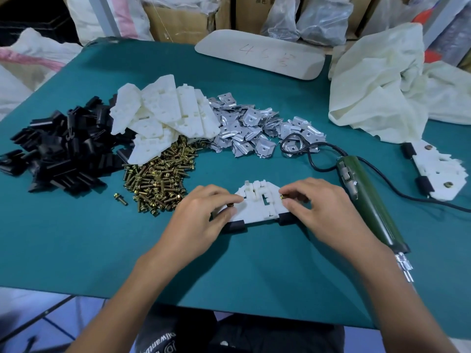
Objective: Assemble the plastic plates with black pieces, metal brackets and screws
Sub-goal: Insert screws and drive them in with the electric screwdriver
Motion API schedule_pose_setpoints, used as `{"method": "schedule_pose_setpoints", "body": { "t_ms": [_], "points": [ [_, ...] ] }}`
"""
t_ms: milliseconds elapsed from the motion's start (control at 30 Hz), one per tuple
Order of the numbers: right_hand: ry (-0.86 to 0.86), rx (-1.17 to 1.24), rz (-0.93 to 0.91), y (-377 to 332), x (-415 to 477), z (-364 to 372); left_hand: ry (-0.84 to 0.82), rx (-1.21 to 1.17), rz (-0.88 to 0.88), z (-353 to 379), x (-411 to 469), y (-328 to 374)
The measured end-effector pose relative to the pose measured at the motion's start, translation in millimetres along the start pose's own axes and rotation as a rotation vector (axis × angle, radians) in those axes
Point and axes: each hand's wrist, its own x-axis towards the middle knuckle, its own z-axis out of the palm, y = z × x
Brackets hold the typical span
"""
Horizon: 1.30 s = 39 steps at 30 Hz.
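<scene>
Head view: plate (pixel 254 210) flat on table (pixel 229 276), centre front, black pieces (pixel 234 226) clipped on its two near corners. Left hand (pixel 204 212) curled, pinching left screw (pixel 230 205) at plate's left side; right hand (pixel 318 207) curled, pinching right screw (pixel 282 197) at its right side. Behind, left to right: black pile (pixel 58 151), plate pile (pixel 163 113) with screw pile (pixel 158 179) just in front, bracket pile (pixel 244 128). Driver (pixel 367 202) just right of right hand; finished plate (pixel 433 169) far right.

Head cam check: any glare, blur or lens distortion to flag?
Head view: even, soft light, only faint shadows under the left hand and right hand; head view: bright glare on the metal brackets; head view: fisheye bends the table edges; head view: background boxes slightly soft, plastic plate sharp.
</scene>
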Motion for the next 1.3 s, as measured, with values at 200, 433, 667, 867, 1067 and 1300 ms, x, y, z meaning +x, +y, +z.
{"method": "schedule_pose_setpoints", "body": {
  "t_ms": [200, 433, 667, 867, 1067, 1300],
  "points": [
    [-0.100, -0.154, -0.016, -1.8, 11.4, -9.5, -0.012, -0.115, -0.075, -3.4, 0.9, -2.5],
    [-0.179, -0.172, -0.061, -4.4, 19.3, -16.7, 0.097, -0.082, -0.083, 2.7, -1.0, 3.4],
    [-0.207, -0.198, -0.052, -4.3, 24.3, -18.7, -0.058, -0.051, -0.082, 6.4, 3.5, 0.9],
    [-0.234, -0.175, -0.058, -3.2, 23.8, -22.4, -0.122, 0.073, -0.063, 26.2, 16.8, 9.4],
    [-0.225, -0.291, 0.028, -4.2, 19.8, -33.5, -0.169, -0.012, -0.035, 23.9, 32.6, 5.3],
    [0.003, -0.291, 0.374, 38.2, -17.7, -83.2, -0.185, -0.015, 0.009, 34.1, 47.0, 5.6]
  ]
}}
